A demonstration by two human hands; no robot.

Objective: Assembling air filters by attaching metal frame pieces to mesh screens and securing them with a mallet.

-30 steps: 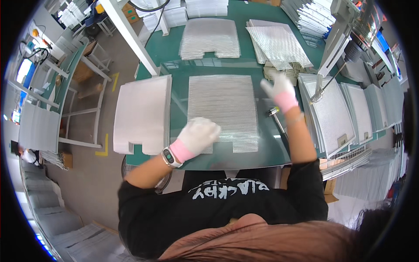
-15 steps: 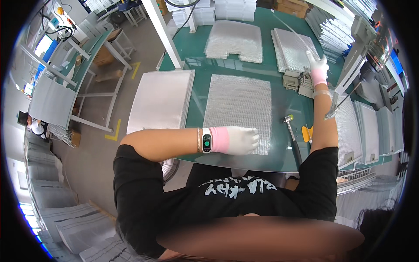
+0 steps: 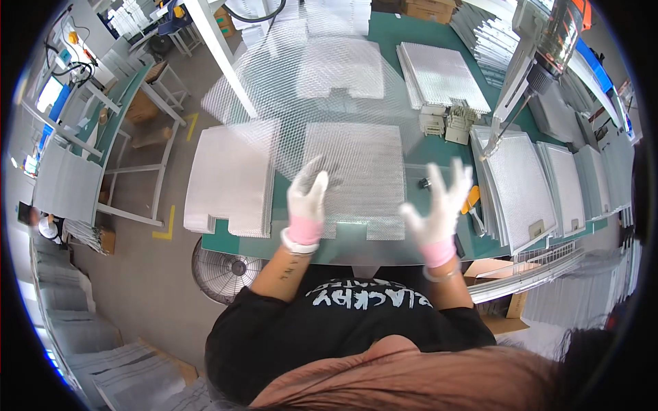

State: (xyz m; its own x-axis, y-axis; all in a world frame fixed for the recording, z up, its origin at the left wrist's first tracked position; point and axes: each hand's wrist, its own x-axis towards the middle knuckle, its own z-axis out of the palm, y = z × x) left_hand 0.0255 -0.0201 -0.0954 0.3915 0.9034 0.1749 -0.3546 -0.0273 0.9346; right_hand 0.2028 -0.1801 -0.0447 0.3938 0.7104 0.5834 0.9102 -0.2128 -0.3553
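Note:
My left hand (image 3: 306, 202), in a white glove with a pink cuff, is raised over the near part of the table, thumb and fingers apart. My right hand (image 3: 439, 216), gloved alike, is spread open to its right. Beyond them a see-through mesh sheet (image 3: 267, 85), smeared by motion, hangs tilted over the far left of the table. Its near edge comes close to my left fingers; whether they touch it I cannot tell. Below and between my hands a silvery mesh panel (image 3: 367, 185) lies flat. The hammer (image 3: 424, 183) is mostly hidden behind my right hand.
A white panel stack (image 3: 229, 178) lies left, a notched mesh panel (image 3: 356, 65) behind, another stack (image 3: 445, 75) back right. Grey blocks (image 3: 460, 125) sit before that stack. An orange-handled tool (image 3: 471, 199) lies right, beneath a hanging power screwdriver (image 3: 545, 58). A fan (image 3: 236, 267) stands below left.
My right hand has come back from the far right stack to the near middle. My left hand has lifted off the flat panel, fingers now raised. A mesh sheet now hangs blurred over the table.

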